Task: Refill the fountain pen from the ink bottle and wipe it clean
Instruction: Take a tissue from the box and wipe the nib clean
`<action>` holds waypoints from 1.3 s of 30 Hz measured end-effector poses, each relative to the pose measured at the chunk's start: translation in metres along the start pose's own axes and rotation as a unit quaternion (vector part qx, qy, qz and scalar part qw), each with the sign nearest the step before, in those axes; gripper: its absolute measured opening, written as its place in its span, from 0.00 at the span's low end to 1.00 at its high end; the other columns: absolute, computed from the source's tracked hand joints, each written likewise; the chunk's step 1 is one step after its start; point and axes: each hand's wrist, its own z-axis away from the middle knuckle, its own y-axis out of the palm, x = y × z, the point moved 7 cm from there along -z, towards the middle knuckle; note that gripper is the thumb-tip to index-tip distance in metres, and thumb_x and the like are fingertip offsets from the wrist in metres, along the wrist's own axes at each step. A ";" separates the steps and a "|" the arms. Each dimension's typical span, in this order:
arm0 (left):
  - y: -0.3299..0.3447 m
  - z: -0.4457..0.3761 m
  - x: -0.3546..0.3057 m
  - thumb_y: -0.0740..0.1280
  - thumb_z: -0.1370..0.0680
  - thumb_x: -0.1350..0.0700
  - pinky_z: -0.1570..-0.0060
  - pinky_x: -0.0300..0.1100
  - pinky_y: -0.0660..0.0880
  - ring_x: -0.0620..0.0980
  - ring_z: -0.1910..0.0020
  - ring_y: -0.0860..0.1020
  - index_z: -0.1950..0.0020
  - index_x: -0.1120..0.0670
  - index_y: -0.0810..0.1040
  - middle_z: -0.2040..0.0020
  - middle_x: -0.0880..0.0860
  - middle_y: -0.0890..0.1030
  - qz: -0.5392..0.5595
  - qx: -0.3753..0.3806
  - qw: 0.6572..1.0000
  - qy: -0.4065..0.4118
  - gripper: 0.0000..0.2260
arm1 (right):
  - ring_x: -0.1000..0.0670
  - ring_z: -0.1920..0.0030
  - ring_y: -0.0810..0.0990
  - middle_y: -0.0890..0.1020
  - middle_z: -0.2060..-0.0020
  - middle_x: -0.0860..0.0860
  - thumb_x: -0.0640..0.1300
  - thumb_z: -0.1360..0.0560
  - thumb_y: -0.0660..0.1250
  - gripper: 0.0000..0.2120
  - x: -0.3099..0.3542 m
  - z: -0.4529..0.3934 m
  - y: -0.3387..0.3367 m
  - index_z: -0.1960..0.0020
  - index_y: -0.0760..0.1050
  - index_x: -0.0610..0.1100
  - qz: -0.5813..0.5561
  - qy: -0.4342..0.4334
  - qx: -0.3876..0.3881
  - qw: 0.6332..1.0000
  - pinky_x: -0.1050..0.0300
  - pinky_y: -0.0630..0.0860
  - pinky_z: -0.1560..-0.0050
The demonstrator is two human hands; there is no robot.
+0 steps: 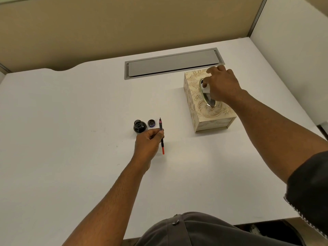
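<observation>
White desk, grey cable hatch, perhaps fabric-covered beige partitions.

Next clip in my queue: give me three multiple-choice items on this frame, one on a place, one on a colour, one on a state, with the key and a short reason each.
1. Where does the bottle cap lie?
A. between the ink bottle and the pen
B. on the tissue box
C. screwed on the bottle

2. What colour is the pen's near end?
A. green
B. orange-red
C. white

3. What is the right hand doing?
A. resting flat on the desk
B. holding the pen
C. pinching a tissue at the box slot

Key: 1 A, the cap sits on the desk beside the open bottle; 2 B, the tip below the left hand is orange-red; 3 C, its fingers pinch white tissue at the oval opening.
</observation>
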 end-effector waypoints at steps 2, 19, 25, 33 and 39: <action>0.000 0.000 0.001 0.68 0.22 0.55 0.49 0.41 0.74 0.45 0.51 0.80 0.44 0.54 0.81 0.54 0.49 0.83 -0.002 0.001 1.000 -0.001 0.08 | 0.40 0.30 0.65 0.69 0.29 0.43 0.43 0.33 0.77 0.24 -0.001 0.000 0.000 0.37 0.78 0.46 0.004 0.001 -0.008 1.000 0.42 0.67 0.35; 0.001 0.001 0.002 0.68 0.22 0.54 0.47 0.43 0.74 0.47 0.48 0.80 0.43 0.54 0.81 0.51 0.50 0.84 -0.003 0.005 1.000 -0.014 0.09 | 0.41 0.40 0.74 0.80 0.41 0.43 0.42 0.27 0.71 0.13 -0.005 -0.005 -0.012 0.42 0.82 0.41 -0.084 -0.021 -0.035 0.996 0.44 0.76 0.46; 0.002 0.001 -0.001 0.68 0.22 0.55 0.45 0.44 0.74 0.46 0.48 0.80 0.45 0.53 0.81 0.52 0.50 0.83 -0.001 0.008 1.000 -0.011 0.08 | 0.44 0.45 0.78 0.85 0.47 0.45 0.44 0.28 0.74 0.09 -0.014 -0.006 -0.017 0.49 0.85 0.44 -0.233 0.042 -0.106 0.966 0.47 0.78 0.47; 0.002 0.001 0.000 0.68 0.22 0.55 0.45 0.45 0.75 0.45 0.50 0.80 0.46 0.52 0.81 0.53 0.49 0.83 0.000 0.012 1.000 -0.012 0.07 | 0.46 0.53 0.82 0.86 0.52 0.44 0.42 0.27 0.73 0.10 -0.026 -0.002 -0.016 0.47 0.84 0.40 -0.294 0.103 -0.072 0.947 0.58 0.74 0.53; 0.003 0.000 0.000 0.68 0.22 0.54 0.45 0.45 0.75 0.47 0.48 0.80 0.45 0.52 0.81 0.51 0.50 0.83 -0.006 0.015 1.000 -0.011 0.07 | 0.51 0.57 0.79 0.86 0.55 0.45 0.43 0.31 0.77 0.11 -0.033 -0.006 -0.024 0.51 0.85 0.41 -0.297 0.097 -0.038 0.949 0.59 0.73 0.55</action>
